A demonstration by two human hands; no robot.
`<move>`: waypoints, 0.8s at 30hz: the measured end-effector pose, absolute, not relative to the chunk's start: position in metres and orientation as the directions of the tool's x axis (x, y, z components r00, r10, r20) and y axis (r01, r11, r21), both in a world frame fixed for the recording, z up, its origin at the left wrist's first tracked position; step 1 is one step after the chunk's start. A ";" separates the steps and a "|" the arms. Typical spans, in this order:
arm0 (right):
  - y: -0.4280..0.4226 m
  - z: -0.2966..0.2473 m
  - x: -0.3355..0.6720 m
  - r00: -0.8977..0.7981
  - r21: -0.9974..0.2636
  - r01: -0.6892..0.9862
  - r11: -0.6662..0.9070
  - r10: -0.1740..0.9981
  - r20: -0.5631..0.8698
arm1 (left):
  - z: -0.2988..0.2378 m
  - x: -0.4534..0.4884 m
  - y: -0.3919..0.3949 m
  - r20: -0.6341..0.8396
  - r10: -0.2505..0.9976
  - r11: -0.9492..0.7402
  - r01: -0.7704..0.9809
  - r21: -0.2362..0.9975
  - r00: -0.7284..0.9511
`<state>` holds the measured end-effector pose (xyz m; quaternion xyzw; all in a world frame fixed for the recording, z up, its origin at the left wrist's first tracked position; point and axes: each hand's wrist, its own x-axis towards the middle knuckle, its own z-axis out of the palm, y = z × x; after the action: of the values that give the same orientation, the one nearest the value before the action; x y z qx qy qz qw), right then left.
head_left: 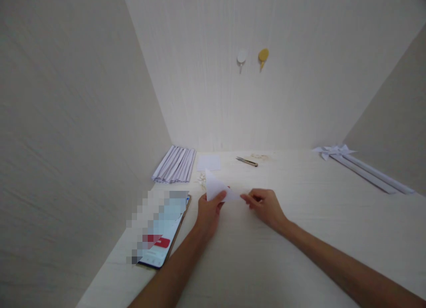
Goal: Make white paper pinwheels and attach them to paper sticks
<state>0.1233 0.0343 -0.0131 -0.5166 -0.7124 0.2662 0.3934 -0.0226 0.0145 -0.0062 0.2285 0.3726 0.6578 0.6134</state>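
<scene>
Nearest you on the counter [239,263]: a phone [166,237] to the left, screen lit, part of it pixelated out.

Your left hand [210,208] is closed on a white paper [214,186], thumb across its front face; the fingers behind are mostly hidden. Your right hand [266,206] has thumb and index drawn together at the paper's narrow right-hand point; looks like a light pinch on the tip, other fingers curled. So the paper sits between your hands, lifted off the counter as far as I can tell, one corner up. A small red patch shows at its edge; can't tell what that is.

My read: you're mid-handling on this one piece, working its point. Next move calls for a steady left grip and fine fingertip control on the right, no tugging: thin paper could crease or tear at the tip.

Just beyond: a few loose bits [201,180], then a flat sheet [208,163], with a row of paper rolls [173,164] left of it. Snips [248,162] lie beside a small tan heap [260,156], too blurred to name. Far right: a paper bow [336,151] by two long paper strips [369,172]. Two hooks [263,55] on the back wall.
</scene>
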 end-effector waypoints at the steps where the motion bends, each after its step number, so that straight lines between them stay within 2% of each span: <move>1: 0.051 -0.012 0.128 -0.188 -0.641 0.650 0.408 0.904 0.385 | -0.005 -0.026 0.016 -0.161 0.973 0.021 -0.638 0.770 -0.162; 2: 0.068 -0.011 0.132 -0.193 -0.510 0.745 0.430 0.871 0.453 | -0.005 -0.028 0.017 -0.162 0.972 0.019 -0.631 0.775 -0.170; 4: 0.101 -0.009 0.138 -0.182 -0.296 0.880 0.372 0.840 0.512 | -0.006 -0.030 0.018 -0.158 0.974 0.031 -0.596 0.803 -0.162; 7: 0.135 -0.007 0.140 -0.189 -0.065 0.970 0.235 0.894 0.406 | -0.009 -0.029 0.019 -0.174 0.973 0.062 -0.558 0.828 -0.150; 9: 0.147 -0.007 0.139 -0.185 0.020 0.982 0.188 0.933 0.309 | -0.011 -0.029 0.019 -0.169 0.973 0.054 -0.559 0.827 -0.155; 12: 0.156 -0.007 0.136 -0.235 0.047 0.972 0.231 0.940 0.247 | -0.012 -0.029 0.020 -0.179 0.974 0.070 -0.560 0.825 -0.141; 18: 0.160 -0.004 0.133 -0.277 0.020 0.960 0.280 0.935 0.223 | -0.008 -0.030 0.020 -0.193 0.972 0.085 -0.573 0.815 -0.131; 22: 0.156 0.004 0.136 -0.174 -0.052 0.979 0.197 0.941 0.289 | -0.006 -0.030 0.019 -0.145 0.984 0.060 -0.566 0.822 -0.107; 24: 0.147 0.010 0.137 -0.073 -0.149 0.980 0.128 0.941 0.330 | -0.006 -0.030 0.018 -0.118 0.988 0.045 -0.552 0.833 -0.097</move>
<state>0.1368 0.1469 0.0105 -0.6579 -0.7302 -0.0561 0.1756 -0.0304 0.0185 -0.0058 0.2815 0.3877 0.6311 0.6101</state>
